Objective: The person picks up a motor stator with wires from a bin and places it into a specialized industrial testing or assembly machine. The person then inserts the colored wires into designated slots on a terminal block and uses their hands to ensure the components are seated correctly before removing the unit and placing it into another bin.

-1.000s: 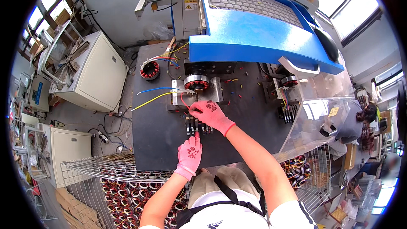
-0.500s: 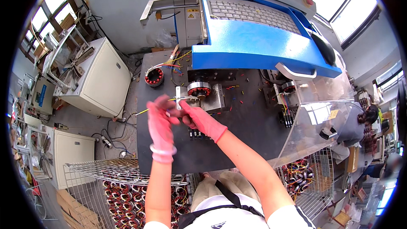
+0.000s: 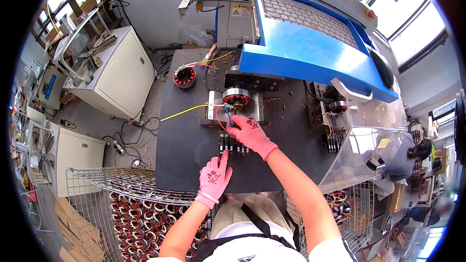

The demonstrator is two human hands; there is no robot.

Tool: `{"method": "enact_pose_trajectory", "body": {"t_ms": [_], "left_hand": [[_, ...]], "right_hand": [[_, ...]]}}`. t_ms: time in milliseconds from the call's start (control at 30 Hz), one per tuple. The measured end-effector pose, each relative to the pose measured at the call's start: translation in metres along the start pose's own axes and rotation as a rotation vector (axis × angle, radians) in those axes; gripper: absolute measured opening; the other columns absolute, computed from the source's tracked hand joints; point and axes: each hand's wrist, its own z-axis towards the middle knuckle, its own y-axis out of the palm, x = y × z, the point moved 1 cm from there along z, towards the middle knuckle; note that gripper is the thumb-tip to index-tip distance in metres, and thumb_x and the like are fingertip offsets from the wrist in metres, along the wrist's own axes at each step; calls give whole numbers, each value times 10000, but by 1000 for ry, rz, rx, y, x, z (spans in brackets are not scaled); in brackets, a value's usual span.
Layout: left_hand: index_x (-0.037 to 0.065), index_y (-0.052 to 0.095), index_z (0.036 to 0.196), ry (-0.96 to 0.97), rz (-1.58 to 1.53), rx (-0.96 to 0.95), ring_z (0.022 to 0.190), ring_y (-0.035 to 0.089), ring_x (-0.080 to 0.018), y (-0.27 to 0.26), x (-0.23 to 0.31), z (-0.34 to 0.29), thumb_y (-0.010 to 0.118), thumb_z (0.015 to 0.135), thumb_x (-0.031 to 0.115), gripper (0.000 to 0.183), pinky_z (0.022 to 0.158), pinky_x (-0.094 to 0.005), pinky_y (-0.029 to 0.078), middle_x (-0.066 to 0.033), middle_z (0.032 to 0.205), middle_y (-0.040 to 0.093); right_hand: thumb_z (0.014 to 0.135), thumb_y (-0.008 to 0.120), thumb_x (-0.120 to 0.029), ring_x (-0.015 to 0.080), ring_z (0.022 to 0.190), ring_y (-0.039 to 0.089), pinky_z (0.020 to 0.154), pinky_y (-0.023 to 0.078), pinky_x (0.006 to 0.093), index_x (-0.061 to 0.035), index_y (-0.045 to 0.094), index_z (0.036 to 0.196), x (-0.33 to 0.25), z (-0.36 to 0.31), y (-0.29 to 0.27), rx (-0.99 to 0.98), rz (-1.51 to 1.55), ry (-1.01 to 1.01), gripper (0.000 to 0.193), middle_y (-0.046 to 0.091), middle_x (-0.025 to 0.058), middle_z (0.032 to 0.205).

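Both my hands wear pink gloves. My right hand is closed, its fingertips pinching lead wires just below the mounted stator; a red wire and a blue wire run into them. That stator, a metal ring with red windings, sits on a metal fixture. From it a yellow wire stretches off to the left, loose. My left hand has its index finger stretched out, the tip at the near edge of a row of black terminal clips. Nothing shows in that hand.
Another stator with coloured leads lies at the table's back left. A blue machine cover overhangs the back. On the right stand a second fixture with a stator and a clear panel. A wire basket of stators is below.
My hands have separated: the left came down to the terminal clips, the right moved to the wires below the stator. The yellow wire now lies free to the left. The view shifted slightly.
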Motion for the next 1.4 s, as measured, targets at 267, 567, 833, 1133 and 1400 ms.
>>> {"method": "enact_pose_trajectory", "body": {"t_ms": [267,567,833,1133,1400], "left_hand": [[81,450,1356,38,211,-58,857,563,-223,16,-1,0,598,843,331,590,665,-377,470,-70,984,509],[28,535,1235,-232,-606,195,780,570,-211,-8,-19,24,694,826,159,458,645,-326,486,-103,1027,547],[43,553,1149,-341,-1796,596,676,578,-104,-93,-60,86,503,976,413,412,544,-186,451,-22,884,624],[21,615,1135,-51,-891,92,745,618,-172,-66,-6,2,638,854,140,306,663,-273,508,-102,944,609],[118,465,1347,-8,-22,9,889,580,-251,-1,-11,-3,610,851,323,555,710,-400,486,-73,1085,534]], "right_hand": [[863,575,-185,350,786,622,695,466,418,-24,580,901,3,1,4,95,-268,-141,165,641,168,813],[854,586,-192,336,779,630,684,469,415,-27,590,938,11,1,10,110,-367,-160,186,648,162,821],[943,559,-375,85,613,552,584,433,260,-34,664,996,-24,-15,29,47,238,149,360,624,24,697],[893,628,-176,51,590,512,516,411,222,-18,598,899,-27,-8,17,-38,360,167,161,588,-2,720],[904,576,-149,116,628,567,570,456,287,-20,577,967,14,-8,19,99,-64,-41,143,611,66,736]]}}
